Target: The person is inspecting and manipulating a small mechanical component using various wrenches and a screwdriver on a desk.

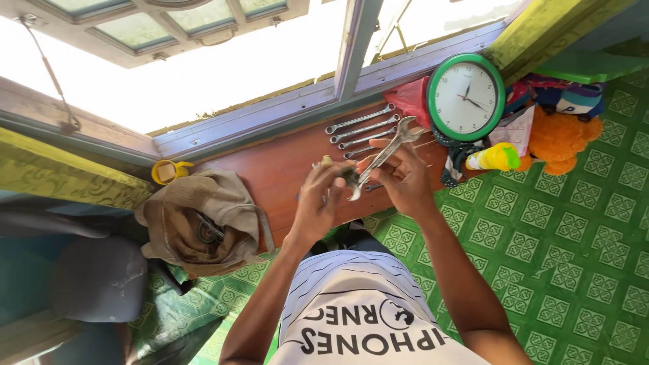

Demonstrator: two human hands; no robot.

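Your right hand (405, 177) grips a wrench (382, 157) above the wooden tabletop's (270, 172) near edge; your left hand (319, 203) pinches a small dark part (348, 176) against it.

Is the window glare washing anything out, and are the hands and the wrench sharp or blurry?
Head view: window panes blown out white, nothing visible through them; wrench sharp, held in the right hand; left hand slightly soft; clock evenly lit and clear.
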